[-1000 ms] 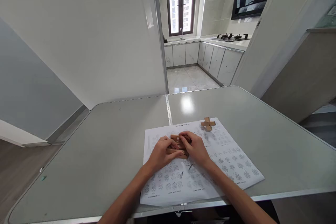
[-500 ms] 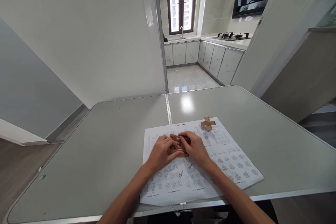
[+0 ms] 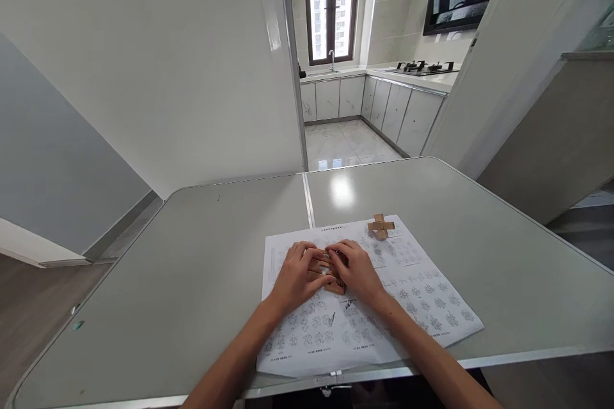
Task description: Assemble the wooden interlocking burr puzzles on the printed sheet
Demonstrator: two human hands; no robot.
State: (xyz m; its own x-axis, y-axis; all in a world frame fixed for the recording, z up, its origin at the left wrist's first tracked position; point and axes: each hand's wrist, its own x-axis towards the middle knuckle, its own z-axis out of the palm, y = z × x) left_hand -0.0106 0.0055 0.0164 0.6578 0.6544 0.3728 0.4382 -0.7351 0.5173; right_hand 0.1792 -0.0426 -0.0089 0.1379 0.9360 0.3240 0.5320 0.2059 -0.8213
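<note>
Several brown wooden puzzle pieces (image 3: pixel 334 287) lie together on the printed paper sheet (image 3: pixel 336 358), partly covered by my fingers. My left hand (image 3: pixel 297 273) curls round their left side, its thumb pressing near the front piece. From the right, my right hand (image 3: pixel 355 268) grips the same group with its fingers bent over the far end. Where the pieces touch each other is largely hidden. A small cross-shaped assembly of wooden pieces (image 3: pixel 380 226) rests at the sheet's upper right, apart from both hands.
A grey-green table (image 3: pixel 158 294) with a metal seam (image 3: pixel 307 198) carries the sheet. Near its left edge lies a small green bit (image 3: pixel 78 326). Behind the table stand a white panel (image 3: pixel 206 77) and a kitchen with a gas stove (image 3: pixel 425 68).
The front wooden piece has turned and now sticks out toward me below my left thumb. My left fingers have shifted slightly over the group; my right hand has barely moved.
</note>
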